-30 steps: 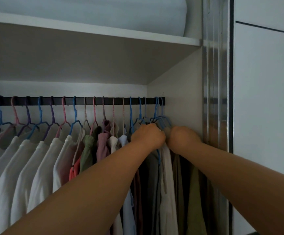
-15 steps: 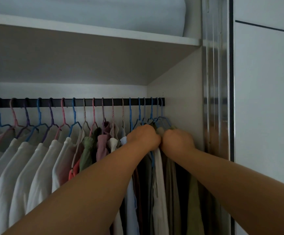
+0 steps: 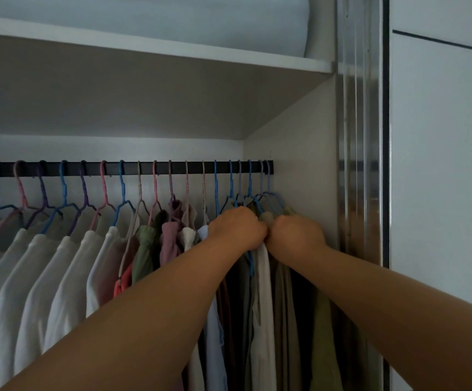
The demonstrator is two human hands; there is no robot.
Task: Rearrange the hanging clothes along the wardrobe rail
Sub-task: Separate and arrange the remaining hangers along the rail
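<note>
Reaching into the wardrobe, both hands meet at the right end of the dark rail [image 3: 172, 167], just below the last cluster of blue hangers [image 3: 268, 198]. The left hand [image 3: 239, 228] is curled into a fist over the shoulder of a pale hanging garment [image 3: 263, 292], and the right hand [image 3: 297, 235] is curled the same way just beside it, knuckles almost touching; each seems to clutch fabric at the top of the clothes, though the fingers themselves are hidden behind the backs of the hands. Dark, olive and beige garments [image 3: 322, 334] hang packed beneath the hands, near the side wall. To the left along the rail hang white shirts [image 3: 31, 277] on pink, purple and blue hangers, then green and mauve pieces. A white shelf [image 3: 172, 55] sits above.
</note>
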